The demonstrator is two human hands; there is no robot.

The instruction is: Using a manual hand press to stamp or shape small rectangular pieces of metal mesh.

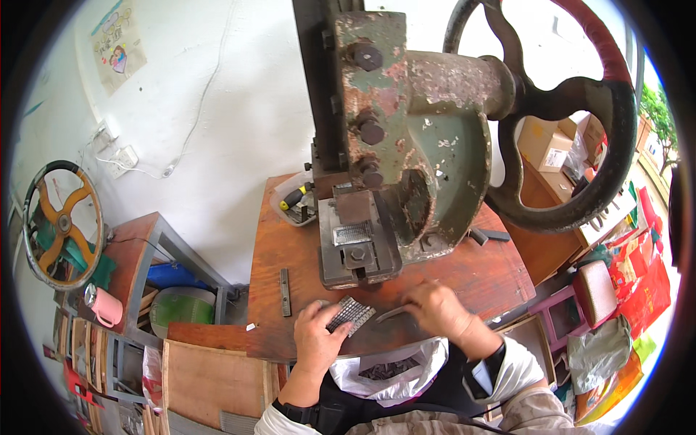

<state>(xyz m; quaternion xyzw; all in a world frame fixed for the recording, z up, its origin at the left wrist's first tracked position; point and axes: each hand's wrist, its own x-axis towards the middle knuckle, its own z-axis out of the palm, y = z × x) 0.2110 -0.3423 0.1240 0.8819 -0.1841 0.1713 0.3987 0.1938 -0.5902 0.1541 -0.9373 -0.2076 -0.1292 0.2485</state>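
Note:
My left hand [317, 333] is closed on the edge of a small grey metal plate [353, 313] with a grid of raised squares, held tilted just above the wooden table's front edge. In my right hand [438, 308], fingers pinched, is a thin grey metal strip [391, 314] that points toward the plate; what kind of tool or piece it is, I cannot make out. Beyond both hands stands a worn green hand press [449, 159]. On its steel bed [362, 264] lies another small gridded metal piece [351, 233]. Below my hands, a white plastic bag [428, 362] holds several dark metal pieces.
A narrow metal bar [285, 292] lies on the wooden table [264, 239] at left. Behind it sits a plastic tub [279, 190] with a yellow-black handled tool [295, 197]. The press's big handwheel [620, 145] overhangs the right side. A pink cup [109, 309] stands far left.

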